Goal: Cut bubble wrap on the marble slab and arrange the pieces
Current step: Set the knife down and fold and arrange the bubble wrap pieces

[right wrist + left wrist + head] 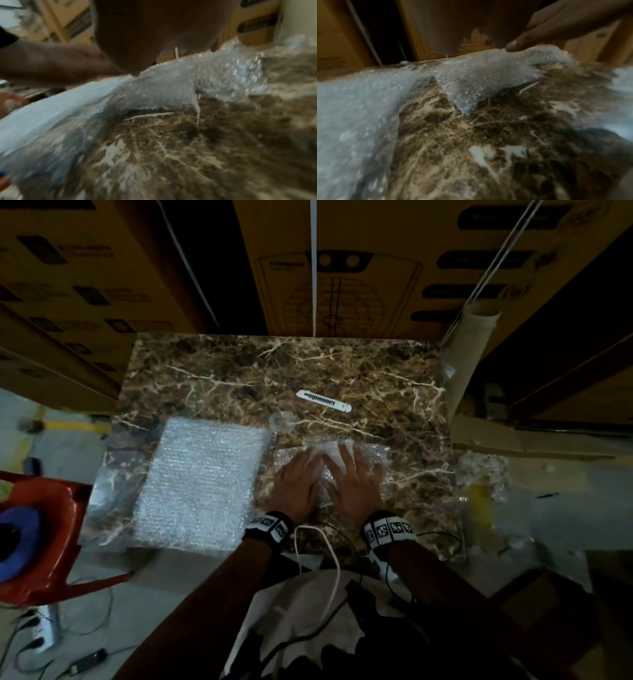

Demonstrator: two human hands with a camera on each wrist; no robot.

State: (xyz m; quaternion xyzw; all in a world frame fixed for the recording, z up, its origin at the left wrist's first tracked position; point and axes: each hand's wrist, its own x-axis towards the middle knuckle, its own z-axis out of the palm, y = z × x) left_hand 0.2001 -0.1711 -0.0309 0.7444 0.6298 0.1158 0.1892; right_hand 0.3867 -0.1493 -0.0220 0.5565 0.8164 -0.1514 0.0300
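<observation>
**Mia:** Where are the hands?

**Ben:** Both are near the front edge of the marble slab (239, 364), a bit toward its right side. The left hand (296, 484) and the right hand (354, 479) lie side by side, palms down, on a small piece of bubble wrap (329, 453).

**Mia:** Are the fingers bent?

**Ben:** No. From the head view they look straight and a little spread, pointing at the back edge. They press on the piece and do not curl round it. The two arms come in from the front edge, almost side by side.

**Mia:** Is the piece flat?

**Ben:** Not all of it. In the left wrist view one corner of it (471, 83) sticks up off the slab. It is blurry there.

**Mia:** Is there more bubble wrap?

**Ben:** Yes. A big stack of bubble wrap (202, 484) lies at the front left corner, just beside the left hand.

**Mia:** And the cutter?

**Ben:** The white cutter (323, 401) lies in the middle of the slab, apart from the hands. Nobody is touching it.

**Mia:** What is at the right edge?

**Ben:** A cardboard tube (469, 357) leans there.
</observation>
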